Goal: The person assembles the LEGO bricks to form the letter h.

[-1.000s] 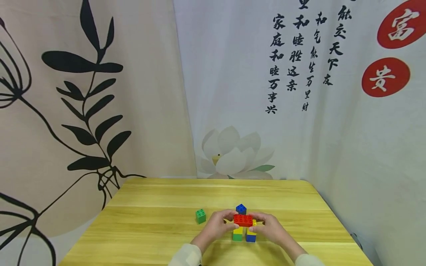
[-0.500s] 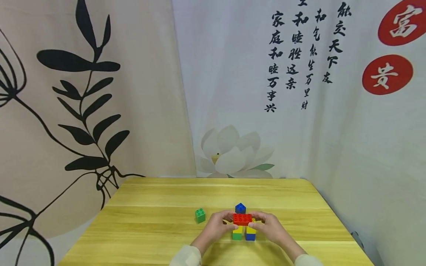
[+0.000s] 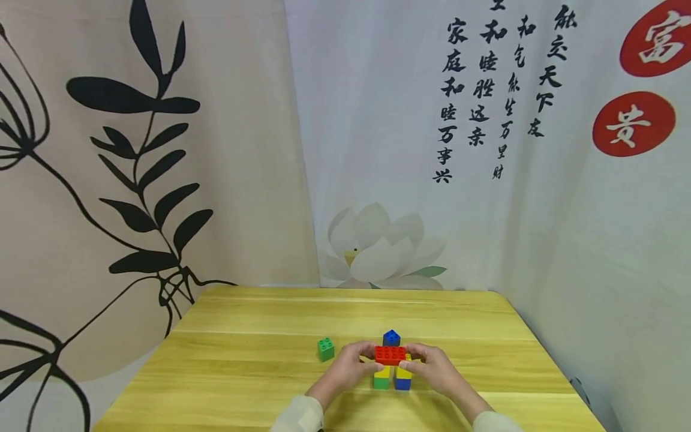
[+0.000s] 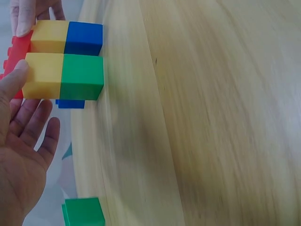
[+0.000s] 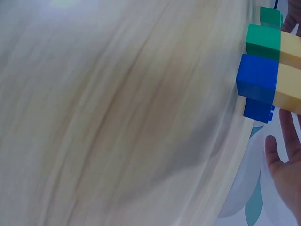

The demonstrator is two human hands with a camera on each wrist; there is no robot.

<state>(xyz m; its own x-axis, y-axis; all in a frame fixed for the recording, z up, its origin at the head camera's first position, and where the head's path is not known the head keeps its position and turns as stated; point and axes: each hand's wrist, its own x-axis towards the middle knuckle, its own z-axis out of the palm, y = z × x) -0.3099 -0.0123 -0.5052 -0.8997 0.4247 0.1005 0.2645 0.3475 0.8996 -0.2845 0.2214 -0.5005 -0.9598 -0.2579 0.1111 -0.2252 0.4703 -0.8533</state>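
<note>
A red toy building brick (image 3: 390, 355) bridges two short columns. The left column is a yellow brick (image 4: 43, 75) on a green brick (image 4: 82, 76); the right one is a yellow brick (image 4: 49, 36) on a blue brick (image 5: 257, 77). My left hand (image 3: 351, 367) pinches the red brick's left end, thumb in front and fingers behind. At the other end, my right hand (image 3: 434, 367) grips with its thumb low at the front, beside the right yellow brick. The red brick lies outside the right wrist view.
Just behind the structure stands another blue brick (image 3: 391, 338) with a pointed outline. A loose green brick (image 3: 326, 349) sits to the left on the wooden table (image 3: 259, 372). A printed cloth backdrop (image 3: 248, 150) hangs beyond the table's far edge.
The red brick and both columns have shifted slightly left, with both hands moving along. The rear blue brick and the loose green brick have stayed put.
</note>
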